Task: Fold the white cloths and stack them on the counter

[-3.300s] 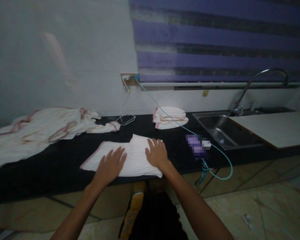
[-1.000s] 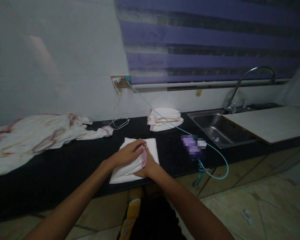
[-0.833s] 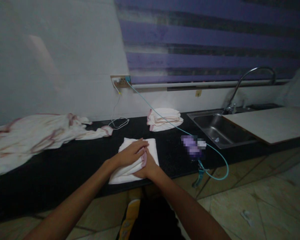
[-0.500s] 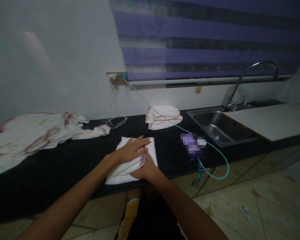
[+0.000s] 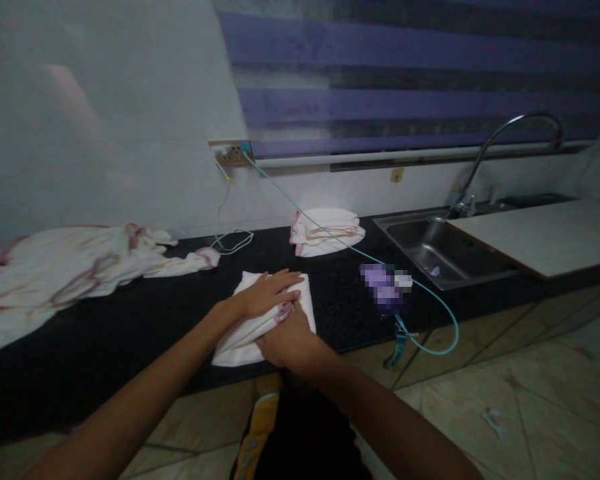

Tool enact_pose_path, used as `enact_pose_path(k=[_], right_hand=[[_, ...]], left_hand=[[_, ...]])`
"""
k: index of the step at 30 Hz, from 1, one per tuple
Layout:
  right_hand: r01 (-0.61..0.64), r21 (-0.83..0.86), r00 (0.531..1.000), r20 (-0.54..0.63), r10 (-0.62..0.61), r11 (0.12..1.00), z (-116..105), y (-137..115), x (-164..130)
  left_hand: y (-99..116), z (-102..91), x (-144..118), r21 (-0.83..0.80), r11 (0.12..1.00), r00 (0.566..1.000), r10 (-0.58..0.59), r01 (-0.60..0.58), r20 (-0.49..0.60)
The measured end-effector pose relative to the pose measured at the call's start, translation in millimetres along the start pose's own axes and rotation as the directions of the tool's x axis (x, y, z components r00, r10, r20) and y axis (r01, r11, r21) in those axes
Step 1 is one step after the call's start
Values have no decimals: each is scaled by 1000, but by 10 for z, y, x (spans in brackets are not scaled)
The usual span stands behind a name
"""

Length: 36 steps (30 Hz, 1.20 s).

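Black stone bench point(image 5: 105, 320) running from left to right, with a steel sink point(image 5: 440, 250) set in at the far right and a pale board point(image 5: 540, 237) lying over part of it. On the far left, a big heap of white cloth point(image 5: 55, 267) with pink edges, all crumpled. At the back, near the wall, a small folded pile of cloths point(image 5: 327, 231). A thin green cable point(image 5: 330, 230) coming down from the wall plug, over that pile, off the near edge. In the middle, near the front edge, a folded white cloth point(image 5: 260, 313) lying flat. Left hand point(image 5: 267, 293) on top of it, fingers straight and spread, pressing down. Right hand point(image 5: 287, 340) at the near edge, fingers tucked under a fold; cannot tell whether pinched together.
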State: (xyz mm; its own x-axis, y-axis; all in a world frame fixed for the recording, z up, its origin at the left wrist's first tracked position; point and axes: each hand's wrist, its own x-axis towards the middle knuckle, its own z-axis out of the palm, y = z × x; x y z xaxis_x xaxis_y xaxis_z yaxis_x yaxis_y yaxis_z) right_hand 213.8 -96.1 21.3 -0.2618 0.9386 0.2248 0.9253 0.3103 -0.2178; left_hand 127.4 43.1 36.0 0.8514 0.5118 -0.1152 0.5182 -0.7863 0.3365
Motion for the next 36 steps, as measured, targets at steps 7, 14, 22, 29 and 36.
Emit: enact_pose_path(k=[7, 14, 22, 29, 36], right_hand=[[-209, 7, 962, 182, 204, 978, -706, -280, -571], [-109, 99, 993, -33, 113, 989, -640, -463, -424], [-82, 112, 992, -89, 92, 990, -156, -399, -312], [-167, 31, 984, -52, 169, 985, 140, -251, -362], [7, -96, 996, -86, -16, 995, 233, 71, -618]], left_hand=[[56, 142, 104, 117, 990, 996, 81, -77, -31], [167, 107, 166, 134, 983, 985, 143, -129, -101], [-43, 126, 264, 79, 985, 975, 166, -155, -150], [13, 172, 317, 148, 987, 982, -34, 62, -185], [65, 254, 157, 168, 949, 945, -223, 267, -240]])
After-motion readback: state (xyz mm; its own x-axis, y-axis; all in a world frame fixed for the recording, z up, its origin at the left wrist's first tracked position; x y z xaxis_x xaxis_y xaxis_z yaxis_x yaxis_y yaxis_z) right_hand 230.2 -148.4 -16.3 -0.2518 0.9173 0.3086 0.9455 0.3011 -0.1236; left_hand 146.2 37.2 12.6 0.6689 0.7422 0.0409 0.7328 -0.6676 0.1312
